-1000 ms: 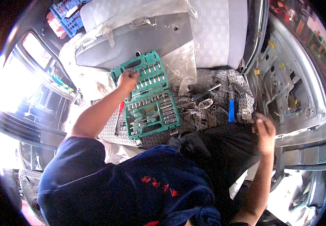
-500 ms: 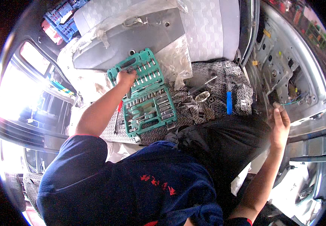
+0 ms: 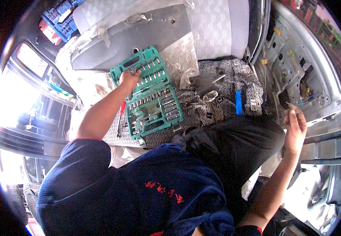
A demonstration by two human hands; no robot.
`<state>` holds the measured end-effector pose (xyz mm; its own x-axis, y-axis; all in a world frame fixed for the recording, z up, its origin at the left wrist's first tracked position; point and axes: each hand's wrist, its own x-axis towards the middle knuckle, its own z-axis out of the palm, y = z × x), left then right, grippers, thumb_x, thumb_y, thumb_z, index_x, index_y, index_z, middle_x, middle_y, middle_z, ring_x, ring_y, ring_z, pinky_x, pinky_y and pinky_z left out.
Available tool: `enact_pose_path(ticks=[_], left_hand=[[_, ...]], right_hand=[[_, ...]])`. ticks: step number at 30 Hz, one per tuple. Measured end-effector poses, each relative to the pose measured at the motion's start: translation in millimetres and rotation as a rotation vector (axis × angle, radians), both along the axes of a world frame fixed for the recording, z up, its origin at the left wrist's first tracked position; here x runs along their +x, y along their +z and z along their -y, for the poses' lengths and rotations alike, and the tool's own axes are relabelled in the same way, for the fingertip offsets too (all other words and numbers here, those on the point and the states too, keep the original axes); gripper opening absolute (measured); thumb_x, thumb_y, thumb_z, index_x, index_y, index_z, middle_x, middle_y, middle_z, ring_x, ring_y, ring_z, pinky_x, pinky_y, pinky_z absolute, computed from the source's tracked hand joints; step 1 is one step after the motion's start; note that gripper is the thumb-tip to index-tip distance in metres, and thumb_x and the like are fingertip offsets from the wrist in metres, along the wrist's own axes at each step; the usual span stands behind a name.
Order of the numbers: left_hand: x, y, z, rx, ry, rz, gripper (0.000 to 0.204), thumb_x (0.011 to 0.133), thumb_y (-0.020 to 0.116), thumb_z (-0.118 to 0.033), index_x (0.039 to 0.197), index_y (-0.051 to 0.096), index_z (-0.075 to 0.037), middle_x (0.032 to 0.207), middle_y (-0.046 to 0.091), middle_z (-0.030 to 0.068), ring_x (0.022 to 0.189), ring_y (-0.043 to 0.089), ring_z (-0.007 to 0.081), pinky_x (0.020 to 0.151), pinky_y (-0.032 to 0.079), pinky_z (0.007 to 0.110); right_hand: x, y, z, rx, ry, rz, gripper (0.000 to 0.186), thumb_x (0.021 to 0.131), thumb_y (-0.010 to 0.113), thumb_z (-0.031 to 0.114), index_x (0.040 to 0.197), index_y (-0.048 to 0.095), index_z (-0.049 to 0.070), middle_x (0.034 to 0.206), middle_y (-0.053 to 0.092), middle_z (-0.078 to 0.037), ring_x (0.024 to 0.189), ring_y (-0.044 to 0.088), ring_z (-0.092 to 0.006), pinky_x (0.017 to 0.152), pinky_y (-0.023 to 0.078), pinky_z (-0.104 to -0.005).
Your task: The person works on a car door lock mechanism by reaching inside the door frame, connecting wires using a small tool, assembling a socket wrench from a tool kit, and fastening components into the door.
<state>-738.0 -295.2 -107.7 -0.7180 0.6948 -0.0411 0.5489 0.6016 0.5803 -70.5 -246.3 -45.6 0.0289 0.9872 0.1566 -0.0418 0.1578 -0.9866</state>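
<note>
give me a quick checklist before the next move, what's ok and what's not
1. Green socket case open: ok, both halves are spread on the patterned cover.
2. Ratchet wrench in hand: ok, the left hand grips it over the case.
3. Right hand holding something: cannot tell, its fingertips are pinched near the bare metal door panel, but anything between them is too small to make out.
4. Loose tools put away: not ok, a blue-handled screwdriver lies on the cover.
5. All sockets in their slots: cannot tell, the left hand and forearm hide part of the case.
</note>
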Motion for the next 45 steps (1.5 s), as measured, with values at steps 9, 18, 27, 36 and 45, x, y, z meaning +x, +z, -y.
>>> enact_pose_path(ticks=[9,18,27,36,45], left_hand=[[3.0,-19.0,-10.6,-0.003,0.077,-0.381,0.054,0.09,0.067,-0.053,0.102,0.071,0.0,0.098,0.073,0.0251,0.093,0.071,0.0431,0.083,0.056,0.05],[-10.6,-42.5,-21.7,0.0,0.095,-0.409,0.058,0.09,0.066,-0.056,0.103,0.068,0.0,0.104,0.071,0.0281,0.099,0.069,0.0455,0.086,0.055,0.052],[-2.2,-17.4,-9.6,0.019,0.069,-0.153,0.057,0.09,0.067,-0.06,0.098,0.071,-0.004,0.072,0.073,0.0113,0.076,0.073,0.0288,0.074,0.057,0.042],[72.4,27.1,28.8,-0.308,-0.674,-0.369,0.043,0.084,0.073,-0.041,0.093,0.07,0.0,0.09,0.071,0.0237,0.087,0.071,0.0381,0.08,0.055,0.047],[131.2,18.9,50.6,-0.3,-0.928,-0.329,0.035,0.082,0.075,-0.036,0.092,0.068,-0.003,0.085,0.069,0.0216,0.082,0.069,0.0403,0.075,0.054,0.048]], right_hand=[[1.8,5.5,5.3,0.009,0.023,0.018,0.027,0.103,0.061,0.019,0.123,0.069,0.003,0.091,0.068,-0.002,0.072,0.051,-0.0063,0.066,0.041,-0.0211],[3.2,2.3,5.2,-0.002,0.02,-0.021,0.026,0.102,0.062,0.017,0.122,0.069,0.002,0.094,0.068,-0.003,0.075,0.053,-0.0065,0.068,0.043,-0.0218],[-1.3,3.2,7.0,-0.011,0.031,0.004,0.027,0.102,0.062,0.017,0.122,0.069,0.001,0.096,0.069,-0.004,0.077,0.054,-0.0076,0.072,0.044,-0.0229],[-11.6,9.6,11.9,-0.005,0.011,0.069,0.027,0.102,0.063,0.019,0.121,0.07,0.002,0.093,0.067,-0.002,0.076,0.052,-0.007,0.071,0.042,-0.0223],[-12.4,14.0,16.8,0.016,0.057,0.086,0.024,0.102,0.064,0.018,0.119,0.07,0.003,0.094,0.069,-0.002,0.077,0.053,-0.006,0.072,0.044,-0.022]])
